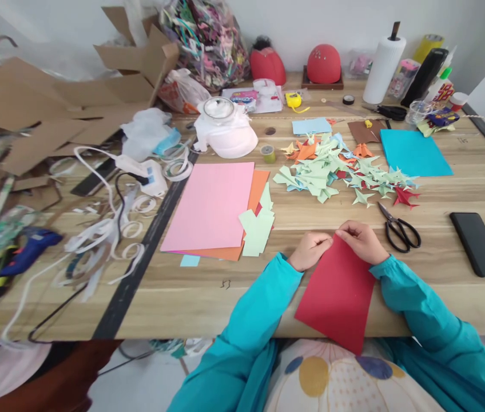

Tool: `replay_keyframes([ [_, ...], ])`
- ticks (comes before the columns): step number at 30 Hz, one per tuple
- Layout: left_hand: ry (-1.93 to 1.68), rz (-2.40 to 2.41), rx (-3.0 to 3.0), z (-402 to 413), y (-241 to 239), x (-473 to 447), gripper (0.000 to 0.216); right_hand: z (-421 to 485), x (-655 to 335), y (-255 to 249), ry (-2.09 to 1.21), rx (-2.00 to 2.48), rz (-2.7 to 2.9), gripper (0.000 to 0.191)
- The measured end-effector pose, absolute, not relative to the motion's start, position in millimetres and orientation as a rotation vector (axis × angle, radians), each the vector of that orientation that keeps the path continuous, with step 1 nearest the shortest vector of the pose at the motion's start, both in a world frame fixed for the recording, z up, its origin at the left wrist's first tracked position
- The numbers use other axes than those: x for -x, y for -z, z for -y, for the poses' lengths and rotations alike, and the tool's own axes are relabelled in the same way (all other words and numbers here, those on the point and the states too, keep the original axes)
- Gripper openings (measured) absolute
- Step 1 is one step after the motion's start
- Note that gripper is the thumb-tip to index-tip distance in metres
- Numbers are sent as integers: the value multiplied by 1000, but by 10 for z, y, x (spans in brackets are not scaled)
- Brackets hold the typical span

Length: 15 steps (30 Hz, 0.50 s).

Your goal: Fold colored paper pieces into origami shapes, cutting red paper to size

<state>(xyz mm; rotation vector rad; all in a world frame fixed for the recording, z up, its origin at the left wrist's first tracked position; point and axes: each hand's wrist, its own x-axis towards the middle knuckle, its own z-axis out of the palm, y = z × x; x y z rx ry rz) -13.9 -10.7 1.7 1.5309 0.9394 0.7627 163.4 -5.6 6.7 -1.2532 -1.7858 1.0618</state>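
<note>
A red sheet of paper (337,292) hangs between my two hands over the table's front edge, its lower part near my body. My left hand (311,250) pinches its top edge at the left. At the top right, my right hand (363,240) grips the same edge, close to the left fingertips. Black-handled scissors (401,229) lie just right of my right hand. Beyond both hands is a heap of folded paper shapes (319,171), mostly pale green with some orange, blue and red. Cut pale green paper pieces (257,229) rest left of my left hand.
Pink paper (212,203) lies over orange sheets on the left. A turquoise sheet (416,151) is at the back right, a black phone (479,243) at the right. Cables, a power strip (152,177), a blue glue gun (30,250) and cardboard (83,91) crowd the left side.
</note>
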Motion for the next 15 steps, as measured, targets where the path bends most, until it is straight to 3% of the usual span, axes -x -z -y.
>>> replay_keyframes([
  [15,-740,-995,-1437,73,26,155,33,-4,-1495,-51,-1209,1210,1780,33],
])
